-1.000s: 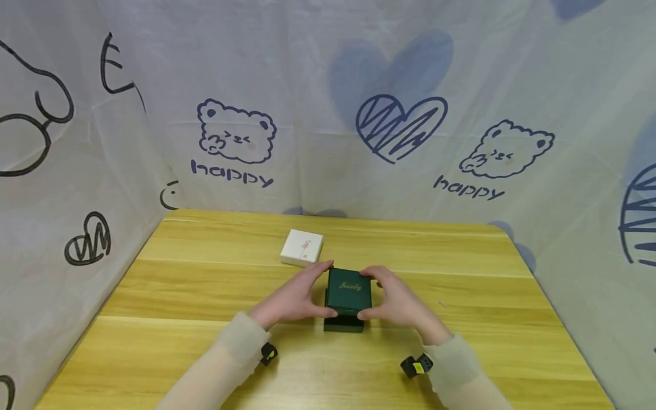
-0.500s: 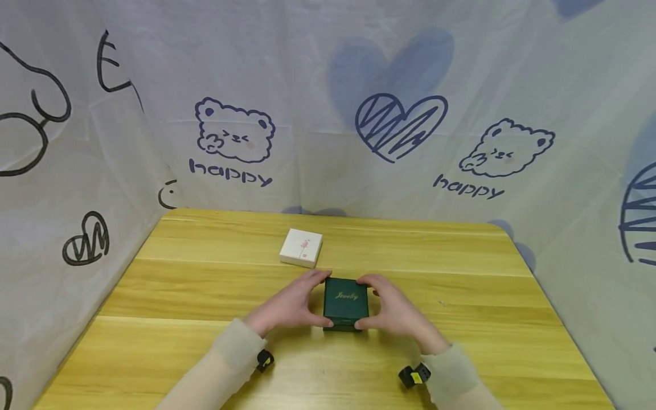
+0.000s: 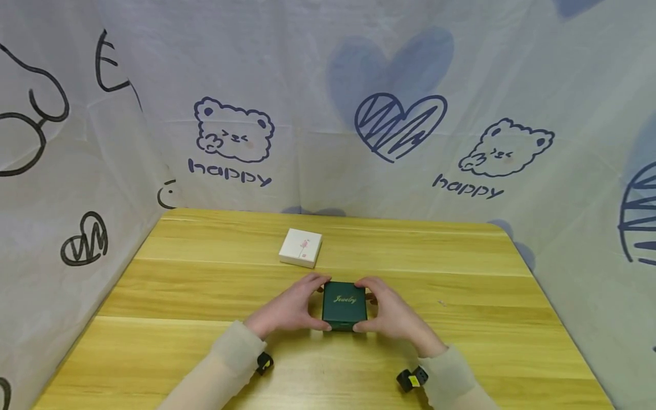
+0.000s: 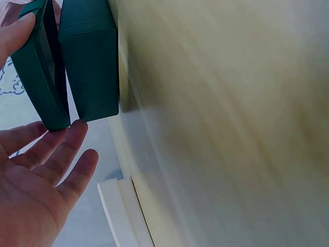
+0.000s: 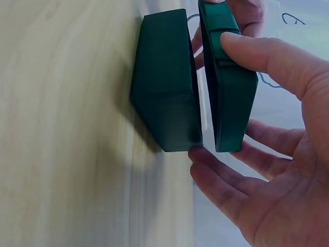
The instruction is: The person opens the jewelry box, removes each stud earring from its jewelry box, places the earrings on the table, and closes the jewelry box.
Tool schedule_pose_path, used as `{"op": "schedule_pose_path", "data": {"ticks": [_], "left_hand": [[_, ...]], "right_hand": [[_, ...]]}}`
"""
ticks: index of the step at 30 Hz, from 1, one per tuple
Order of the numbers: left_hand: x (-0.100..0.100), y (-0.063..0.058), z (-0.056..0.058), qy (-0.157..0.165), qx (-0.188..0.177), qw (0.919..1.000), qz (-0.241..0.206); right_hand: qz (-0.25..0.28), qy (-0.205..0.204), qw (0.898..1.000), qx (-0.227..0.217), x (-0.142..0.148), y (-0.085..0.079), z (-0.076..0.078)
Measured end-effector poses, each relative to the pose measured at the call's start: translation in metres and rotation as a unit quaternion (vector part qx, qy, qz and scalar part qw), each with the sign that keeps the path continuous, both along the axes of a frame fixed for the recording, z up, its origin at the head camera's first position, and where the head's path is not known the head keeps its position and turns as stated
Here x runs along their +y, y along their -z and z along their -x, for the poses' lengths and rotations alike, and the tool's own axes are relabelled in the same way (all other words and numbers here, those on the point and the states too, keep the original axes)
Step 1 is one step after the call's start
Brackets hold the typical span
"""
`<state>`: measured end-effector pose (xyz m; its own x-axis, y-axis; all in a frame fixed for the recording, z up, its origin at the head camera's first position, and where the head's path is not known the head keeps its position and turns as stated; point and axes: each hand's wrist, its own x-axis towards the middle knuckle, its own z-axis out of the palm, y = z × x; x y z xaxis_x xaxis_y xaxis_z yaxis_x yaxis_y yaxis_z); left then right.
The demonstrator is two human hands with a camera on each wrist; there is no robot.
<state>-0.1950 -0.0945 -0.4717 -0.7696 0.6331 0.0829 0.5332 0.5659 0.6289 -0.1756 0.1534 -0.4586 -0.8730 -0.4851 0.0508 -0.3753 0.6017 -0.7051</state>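
A dark green jewelry box lid [image 3: 344, 300] with gold "Jewelry" lettering is held level between both hands. My left hand [image 3: 292, 306] grips its left side, thumb at the front edge and fingers toward the back. On the opposite side my right hand [image 3: 392, 313] grips it the same way. Both wrist views show a narrow gap between the lid [image 5: 234, 98] and the green box base [image 5: 164, 59], which sits on the wooden table. Some lower fingertips of each hand reach down to the base's upper edge. What the base contains is hidden.
A small white box [image 3: 300, 247] with a pink flower print lies on the wooden table [image 3: 205, 285], behind and left of the green box. A white printed cloth [image 3: 318, 188] hangs behind the table and along its sides.
Both hands have brought the green lid down and toward the person, over the base. The base showed below the lid's front edge before; now the lid covers it in the head view.
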Motion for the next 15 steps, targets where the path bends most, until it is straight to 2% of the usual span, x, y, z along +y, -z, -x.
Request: {"op": "schedule_pose_path", "data": {"ticks": [6, 15], "left_hand": [[0.0005, 0.0013, -0.0007, 0.003, 0.002, 1.0, 0.001], [0.0007, 0.0046, 0.001, 0.004, 0.003, 1.0, 0.005]], "right_hand": [[0.009, -0.004, 1.0, -0.011, -0.0006, 0.0018, -0.0003], [-0.004, -0.002, 1.0, -0.005, -0.0015, 0.0068, 0.0]]}}
